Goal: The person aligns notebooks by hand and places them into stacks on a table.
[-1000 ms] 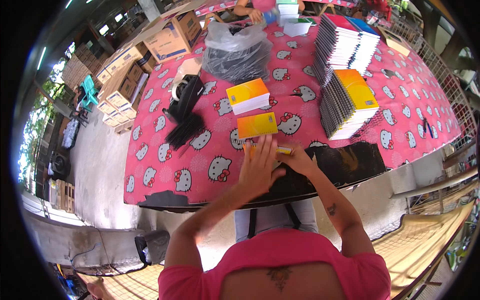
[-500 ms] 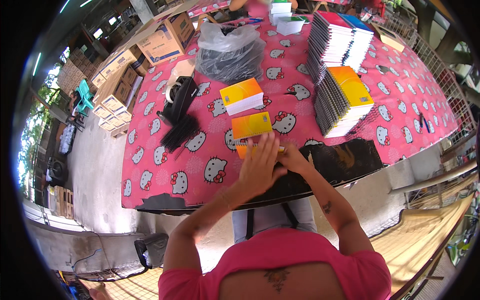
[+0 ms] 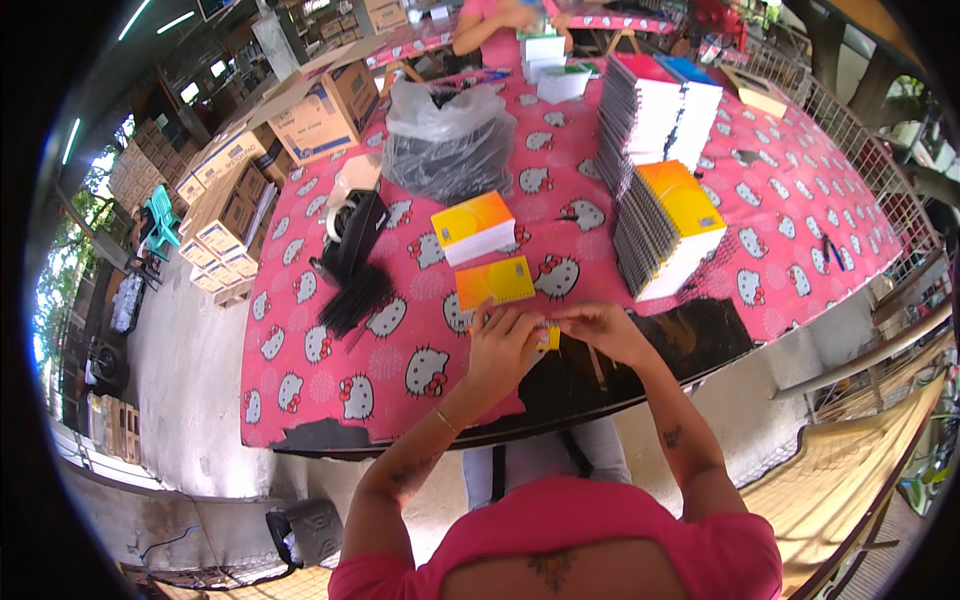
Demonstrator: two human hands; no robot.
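Near the table's front edge, my left hand [image 3: 503, 348] curls over a small yellow spiral notebook [image 3: 549, 339] and holds it down. Most of that notebook is hidden under the hand. At its right end, the fingertips of my right hand [image 3: 608, 332] are pinched together close to the binding edge; whatever they grip is too small to make out. Just beyond lies another orange-yellow notebook [image 3: 497, 283], flat on the cloth. A stack of yellow covers with white pages [image 3: 474, 226] stands behind it.
Right of my hands rise piles of spiral notebooks, yellow [image 3: 680, 225] and red and blue [image 3: 655, 105]. On the left are a black tape dispenser [image 3: 352, 235], loose black binding coils [image 3: 355, 300] and a plastic bag [image 3: 450, 145]. A co-worker [image 3: 505, 30] stands across the table.
My left hand has gone from flat, stretched fingers to curled ones over the notebook. The right hand has shifted slightly right, its fingertips now at the notebook's end. The view has tilted up slightly.
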